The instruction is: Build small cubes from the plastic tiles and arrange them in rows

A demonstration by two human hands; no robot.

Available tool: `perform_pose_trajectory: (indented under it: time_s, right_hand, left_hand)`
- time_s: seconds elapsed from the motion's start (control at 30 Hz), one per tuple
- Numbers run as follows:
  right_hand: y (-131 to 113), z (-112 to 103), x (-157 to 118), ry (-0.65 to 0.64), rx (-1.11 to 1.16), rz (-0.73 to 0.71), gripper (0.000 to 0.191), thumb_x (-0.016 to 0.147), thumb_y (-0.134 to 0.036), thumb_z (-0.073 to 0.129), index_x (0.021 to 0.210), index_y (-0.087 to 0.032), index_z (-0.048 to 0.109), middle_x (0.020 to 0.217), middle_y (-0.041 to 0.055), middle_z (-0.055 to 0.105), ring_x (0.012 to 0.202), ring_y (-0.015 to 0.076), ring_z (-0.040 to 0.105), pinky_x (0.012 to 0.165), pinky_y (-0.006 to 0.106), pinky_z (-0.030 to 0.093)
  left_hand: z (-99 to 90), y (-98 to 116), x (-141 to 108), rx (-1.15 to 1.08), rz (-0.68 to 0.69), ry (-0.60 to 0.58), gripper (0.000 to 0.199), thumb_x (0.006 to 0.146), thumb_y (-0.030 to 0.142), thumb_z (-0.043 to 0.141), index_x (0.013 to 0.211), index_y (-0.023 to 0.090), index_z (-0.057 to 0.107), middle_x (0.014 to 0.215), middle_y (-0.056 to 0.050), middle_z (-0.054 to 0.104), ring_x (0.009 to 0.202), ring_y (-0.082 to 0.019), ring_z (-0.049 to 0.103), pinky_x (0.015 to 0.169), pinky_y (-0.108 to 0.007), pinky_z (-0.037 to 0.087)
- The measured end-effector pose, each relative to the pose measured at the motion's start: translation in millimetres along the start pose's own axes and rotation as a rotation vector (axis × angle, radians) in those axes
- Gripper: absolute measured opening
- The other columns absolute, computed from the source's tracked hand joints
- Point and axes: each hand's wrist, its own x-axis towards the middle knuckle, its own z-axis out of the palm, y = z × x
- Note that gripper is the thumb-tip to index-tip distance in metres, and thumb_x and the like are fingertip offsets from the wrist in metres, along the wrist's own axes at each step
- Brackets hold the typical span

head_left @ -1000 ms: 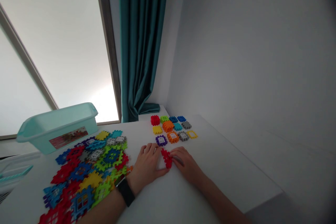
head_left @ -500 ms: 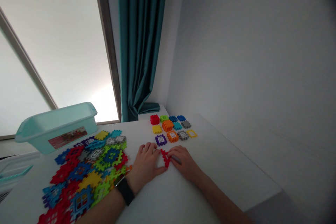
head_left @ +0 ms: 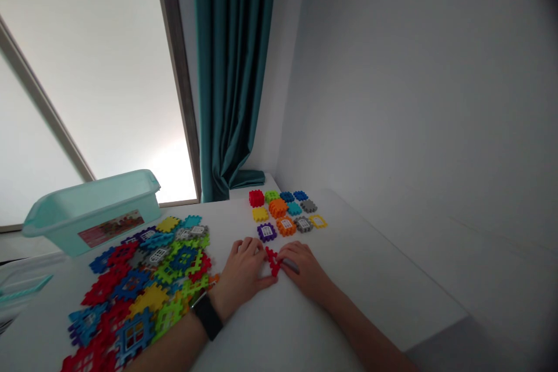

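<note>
Head view. The left hand and the right hand meet at a flat red plastic building piece with a notched edge. The left hand spans the piece: index fingertip against its far end, thumb at its near end, remaining fingers curled. The right hand grasps the right side of the piece between its fingers and thumb; the exact thumb contact is partly hidden. The piece is located at the white tabletop, just in front of a sorted array; whether it touches the surface cannot be told.

The array has three rows of four positions. Far row, left to right: red stack, lime-green pieces, dark-blue pieces, blue pieces. Middle row: yellow, orange stack, turquoise, grey. Near row: purple, orange and grey pieces with white window inserts, then a yellow frame.

A loose, overlapping pile of multicoloured notched plastic pieces lies left of the left hand. A black wristwatch is worn on the left wrist. A translucent mint-green plastic bin with a printed label stands behind the pile.
</note>
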Motion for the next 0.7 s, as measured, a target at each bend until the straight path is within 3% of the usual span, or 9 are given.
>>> perform_pose_trajectory:
  time_s: [0.7]
  right_hand:
    - [-1.9, 0.1, -0.5, 0.011, 0.036, 0.029, 0.012, 0.088, -0.013, 0.059, 0.093, -0.023, 0.063, 0.101, 0.0031, 0.072, 0.100, 0.0227, 0.063, 0.092, 0.038, 0.042]
  left_hand:
    - [1.2, -0.2, 1.5, -0.035, -0.056, -0.027, 0.032, 0.078, 0.049, 0.078, 0.094, 0.024, 0.069, 0.111, -0.005, 0.064, 0.109, -0.028, 0.056, 0.097, -0.046, 0.041]
